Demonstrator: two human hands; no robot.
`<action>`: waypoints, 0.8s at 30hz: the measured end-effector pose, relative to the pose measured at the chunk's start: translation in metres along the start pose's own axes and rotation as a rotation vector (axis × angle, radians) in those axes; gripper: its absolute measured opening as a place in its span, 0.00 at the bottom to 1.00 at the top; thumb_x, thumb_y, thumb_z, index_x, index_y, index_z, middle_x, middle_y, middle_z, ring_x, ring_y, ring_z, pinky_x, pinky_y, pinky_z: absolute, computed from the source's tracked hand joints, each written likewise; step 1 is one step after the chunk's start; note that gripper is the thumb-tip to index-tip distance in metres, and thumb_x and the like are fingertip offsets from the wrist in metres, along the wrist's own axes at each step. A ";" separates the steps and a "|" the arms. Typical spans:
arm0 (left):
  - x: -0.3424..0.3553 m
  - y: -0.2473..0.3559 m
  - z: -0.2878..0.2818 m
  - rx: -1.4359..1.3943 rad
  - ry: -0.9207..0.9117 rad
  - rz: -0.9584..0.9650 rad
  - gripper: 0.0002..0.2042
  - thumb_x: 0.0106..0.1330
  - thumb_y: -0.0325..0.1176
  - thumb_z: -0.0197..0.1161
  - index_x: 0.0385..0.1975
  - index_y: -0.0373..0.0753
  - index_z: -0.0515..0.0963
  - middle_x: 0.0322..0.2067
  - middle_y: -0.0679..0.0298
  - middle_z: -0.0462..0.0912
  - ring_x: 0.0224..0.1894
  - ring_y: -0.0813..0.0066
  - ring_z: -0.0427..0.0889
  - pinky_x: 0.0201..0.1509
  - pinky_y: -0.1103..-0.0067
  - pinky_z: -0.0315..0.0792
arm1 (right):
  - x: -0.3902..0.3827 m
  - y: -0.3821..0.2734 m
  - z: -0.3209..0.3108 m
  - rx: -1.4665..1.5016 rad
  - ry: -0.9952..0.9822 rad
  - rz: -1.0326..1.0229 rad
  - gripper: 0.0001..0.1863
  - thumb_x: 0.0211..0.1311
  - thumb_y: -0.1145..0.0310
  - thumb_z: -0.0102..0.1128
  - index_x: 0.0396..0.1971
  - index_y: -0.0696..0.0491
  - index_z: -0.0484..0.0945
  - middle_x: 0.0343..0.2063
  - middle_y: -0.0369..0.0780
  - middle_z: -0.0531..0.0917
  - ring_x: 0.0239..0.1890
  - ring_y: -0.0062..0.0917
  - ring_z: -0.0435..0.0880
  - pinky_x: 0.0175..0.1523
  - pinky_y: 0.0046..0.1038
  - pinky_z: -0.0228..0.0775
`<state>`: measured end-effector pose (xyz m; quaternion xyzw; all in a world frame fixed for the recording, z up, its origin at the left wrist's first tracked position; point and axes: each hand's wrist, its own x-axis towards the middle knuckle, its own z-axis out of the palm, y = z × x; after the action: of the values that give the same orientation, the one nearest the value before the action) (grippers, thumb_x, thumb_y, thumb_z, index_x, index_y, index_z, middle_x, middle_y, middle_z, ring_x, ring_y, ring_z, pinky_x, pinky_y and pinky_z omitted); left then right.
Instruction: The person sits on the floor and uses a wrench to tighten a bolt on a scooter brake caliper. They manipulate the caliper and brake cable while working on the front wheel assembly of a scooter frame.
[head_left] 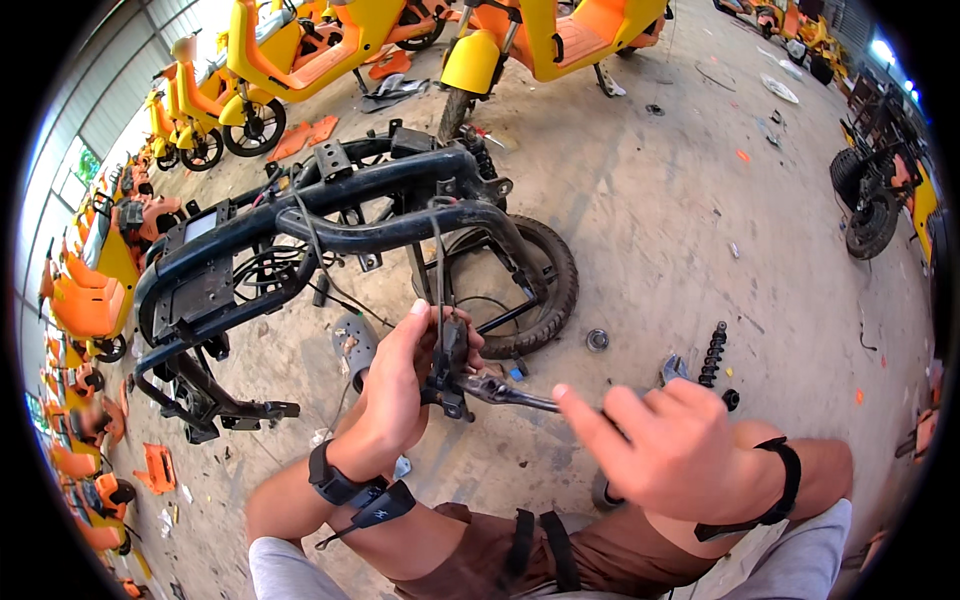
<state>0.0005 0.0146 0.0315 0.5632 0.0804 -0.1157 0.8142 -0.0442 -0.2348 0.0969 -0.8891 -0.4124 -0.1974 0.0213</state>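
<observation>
My left hand (395, 385) grips a black brake lever assembly (450, 375) whose silver lever (510, 395) sticks out to the right; cables run up from it to a stripped black scooter frame (330, 205) lying on the concrete. My right hand (665, 445) hovers just right of the lever's tip, index finger stretched toward it, holding nothing that I can see. The frame's rear wheel (545, 290) lies behind my hands. Both wrists wear black straps.
A black coil shock absorber (712, 355), a pair of pliers (673, 368) and a round bearing (597, 340) lie on the floor to the right. Yellow and orange scooters (300, 45) stand at the back and left. Another dismantled scooter (875, 200) stands far right.
</observation>
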 end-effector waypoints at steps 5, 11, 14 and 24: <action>-0.012 0.010 0.001 -0.001 -0.032 0.306 0.25 0.75 0.50 0.40 0.48 0.31 0.71 0.39 0.54 0.79 0.39 0.68 0.79 0.46 0.73 0.75 | 0.001 0.010 0.006 0.178 0.037 0.160 0.11 0.48 0.71 0.65 0.35 0.55 0.82 0.20 0.35 0.66 0.13 0.22 0.69 0.23 0.25 0.58; -0.013 0.013 0.001 -0.084 -0.008 0.352 0.26 0.74 0.53 0.42 0.48 0.31 0.71 0.39 0.54 0.79 0.39 0.66 0.81 0.45 0.71 0.77 | -0.001 0.042 0.007 0.732 -0.028 0.486 0.12 0.57 0.68 0.67 0.38 0.56 0.77 0.26 0.37 0.77 0.14 0.20 0.72 0.22 0.27 0.64; -0.010 0.008 0.000 -0.178 0.007 0.203 0.25 0.74 0.52 0.41 0.46 0.32 0.72 0.37 0.55 0.80 0.37 0.65 0.81 0.42 0.69 0.78 | -0.001 0.059 -0.014 1.135 -0.202 0.853 0.14 0.62 0.67 0.65 0.42 0.57 0.75 0.26 0.37 0.80 0.14 0.14 0.70 0.19 0.22 0.60; -0.011 0.011 0.011 -0.188 -0.089 0.097 0.25 0.75 0.54 0.40 0.45 0.36 0.73 0.34 0.59 0.78 0.34 0.67 0.78 0.37 0.69 0.77 | -0.130 0.022 -0.038 1.411 0.313 1.312 0.11 0.69 0.67 0.58 0.43 0.57 0.72 0.16 0.32 0.73 0.13 0.11 0.67 0.17 0.17 0.56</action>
<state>-0.0069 0.0092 0.0479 0.4820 0.0272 -0.0933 0.8708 -0.1166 -0.3512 0.0869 -0.6887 0.1487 0.0300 0.7090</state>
